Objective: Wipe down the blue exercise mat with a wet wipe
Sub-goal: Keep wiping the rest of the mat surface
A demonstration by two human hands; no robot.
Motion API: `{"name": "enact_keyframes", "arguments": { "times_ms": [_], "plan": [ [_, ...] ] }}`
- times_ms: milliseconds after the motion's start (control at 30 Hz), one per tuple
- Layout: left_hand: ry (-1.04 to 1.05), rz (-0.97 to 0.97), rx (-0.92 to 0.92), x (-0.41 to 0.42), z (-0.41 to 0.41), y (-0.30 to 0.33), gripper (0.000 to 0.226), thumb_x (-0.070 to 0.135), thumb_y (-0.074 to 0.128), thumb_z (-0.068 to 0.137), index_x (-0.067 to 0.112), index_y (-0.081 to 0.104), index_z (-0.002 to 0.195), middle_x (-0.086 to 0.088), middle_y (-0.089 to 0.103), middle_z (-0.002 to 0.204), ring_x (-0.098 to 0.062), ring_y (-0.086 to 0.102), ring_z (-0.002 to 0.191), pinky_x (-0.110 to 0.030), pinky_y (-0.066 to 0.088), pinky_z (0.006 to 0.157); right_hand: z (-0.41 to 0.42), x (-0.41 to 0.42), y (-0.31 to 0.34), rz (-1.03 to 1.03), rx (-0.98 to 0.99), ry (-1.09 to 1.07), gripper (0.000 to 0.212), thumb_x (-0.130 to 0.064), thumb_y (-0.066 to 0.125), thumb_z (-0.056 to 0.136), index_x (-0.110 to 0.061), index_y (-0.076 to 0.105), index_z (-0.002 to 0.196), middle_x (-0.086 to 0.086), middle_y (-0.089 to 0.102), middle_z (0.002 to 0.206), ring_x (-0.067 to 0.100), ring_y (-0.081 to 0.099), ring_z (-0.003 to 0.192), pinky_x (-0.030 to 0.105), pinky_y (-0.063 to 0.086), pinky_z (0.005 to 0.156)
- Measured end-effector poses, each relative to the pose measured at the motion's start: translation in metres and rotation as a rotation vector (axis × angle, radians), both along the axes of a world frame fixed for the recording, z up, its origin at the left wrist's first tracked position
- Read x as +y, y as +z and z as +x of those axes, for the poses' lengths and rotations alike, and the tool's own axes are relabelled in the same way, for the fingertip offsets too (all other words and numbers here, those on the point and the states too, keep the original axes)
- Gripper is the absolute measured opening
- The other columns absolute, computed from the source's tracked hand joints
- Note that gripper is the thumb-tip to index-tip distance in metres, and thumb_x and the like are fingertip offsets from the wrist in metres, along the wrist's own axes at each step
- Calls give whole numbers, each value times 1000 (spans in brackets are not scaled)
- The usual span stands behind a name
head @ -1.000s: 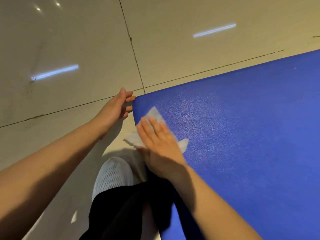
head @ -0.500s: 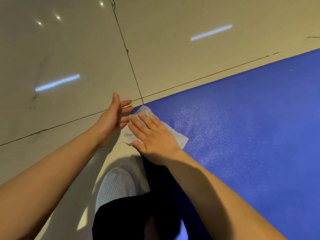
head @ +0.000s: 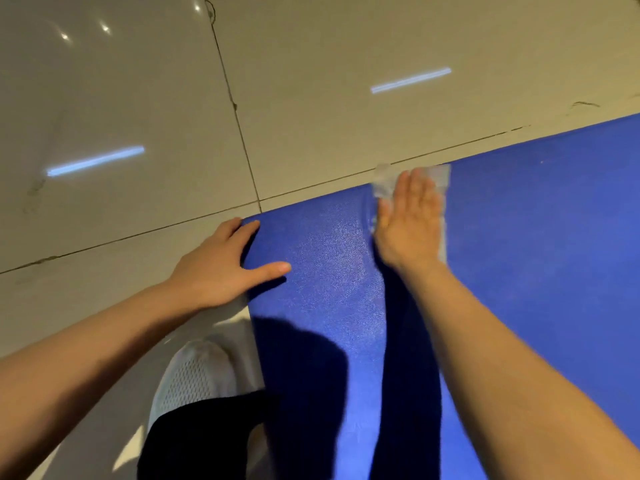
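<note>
The right hand [head: 410,220], fingers flat, is pressing the wet wipe [head: 439,174], having swept right from the corner along the blue mat [head: 536,254] far edge; the left hand [head: 221,268], fingers relaxed, is pinning that corner; most remains unwiped.

Bare blue mat [head: 536,271] right of right hand [head: 410,220], left hand [head: 221,268] on corner, shoe [head: 194,375] beside edge.

Most of the wet wipe [head: 382,183] is covered by the motion-blurred right hand [head: 410,216]. The blue mat [head: 536,254] is cut off at the right and bottom edges. The white shoe [head: 194,375] is partly hidden, seemingly by dark clothing [head: 194,438].
</note>
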State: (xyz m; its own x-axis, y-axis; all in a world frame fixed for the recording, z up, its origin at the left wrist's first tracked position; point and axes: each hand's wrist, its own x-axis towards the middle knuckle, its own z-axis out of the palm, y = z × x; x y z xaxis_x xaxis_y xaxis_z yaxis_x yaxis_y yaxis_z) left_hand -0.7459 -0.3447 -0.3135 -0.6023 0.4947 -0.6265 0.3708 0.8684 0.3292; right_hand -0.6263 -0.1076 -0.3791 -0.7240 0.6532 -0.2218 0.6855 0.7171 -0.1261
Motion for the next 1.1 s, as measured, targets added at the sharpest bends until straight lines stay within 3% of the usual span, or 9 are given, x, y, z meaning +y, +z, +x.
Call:
{"name": "enact_keyframes", "arguments": {
  "times_ms": [133, 233, 300, 367, 467, 567, 700, 900, 1100],
  "plan": [
    [-103, -113, 116, 11, 10, -3, 134, 99, 44, 50, 31, -1, 156, -1, -9, 164, -22, 10, 150, -40, 26, 114, -25, -74, 5, -226, 66, 375, 61, -42, 10, 105, -11, -2, 155, 12, -11, 163, 24, -15, 150, 35, -20, 115],
    [-202, -114, 203, 22, 21, -11, 141, 103, 35, 46, 25, -9, 155, -6, -24, 160, -23, -6, 150, -44, 15, 120, -21, -58, 5, -208, 63, 581, 58, -42, 9, 105, -16, -1, 156, 5, -9, 164, 18, -12, 150, 30, -17, 116],
    [-250, -174, 166, 30, 28, -17, 149, 103, 28, 37, 21, -17, 153, -6, -28, 158, -23, -16, 149, -45, 9, 121, -12, -24, 3, -145, 34, 560, 69, -50, -6, 94, -19, -3, 156, 3, -8, 164, 16, -11, 150, 29, -17, 116],
    [-248, -212, 144, 35, 34, -21, 152, 101, 45, 43, 17, -23, 151, -8, -33, 156, -25, -25, 146, -44, 5, 122, -1, 14, 2, -102, -10, 458, 80, -53, -16, 83, -20, -4, 156, 3, -10, 163, 17, -11, 150, 30, -16, 116],
    [-261, -257, 170, 39, 38, -23, 147, 86, 61, 56, 13, -26, 149, -13, -34, 155, -28, -26, 146, -45, 7, 122, 17, 76, 4, -72, -85, 259, 61, -46, 3, 102, -19, -3, 156, 5, -11, 164, 18, -11, 150, 34, -11, 119],
    [-288, -309, 170, 45, 35, -20, 149, 86, 61, 56, 9, -26, 149, -17, -33, 155, -31, -24, 146, -46, 9, 121, 35, 109, 4, -75, -92, 177, 67, -49, 4, 98, -16, -1, 156, 6, -9, 164, 20, -9, 151, 36, -6, 121],
    [-290, -335, 141, 49, 35, -17, 151, 86, 62, 54, 7, -26, 148, -20, -32, 154, -34, -23, 146, -48, 10, 121, 78, 81, -2, -124, -15, 209, 80, -54, -8, 88, -11, 1, 155, 9, -6, 163, 23, -8, 151, 38, -5, 121],
    [-272, -339, 98, 54, 36, -16, 152, 82, 66, 56, 4, -29, 146, -22, -36, 151, -36, -27, 144, -53, 8, 119, 152, 72, -2, -156, -54, 340, 76, -57, -6, 98, -9, 9, 154, 9, 4, 163, 24, 1, 151, 45, 10, 122],
    [-250, -386, 99, 59, 40, -17, 153, 80, 68, 58, 3, -32, 145, -22, -39, 150, -36, -29, 143, -52, 8, 119, 109, 87, -7, -98, 5, 339, 72, -54, 0, 100, -4, 13, 151, 16, 15, 160, 31, 14, 149, 43, 9, 122]
  ]
}}
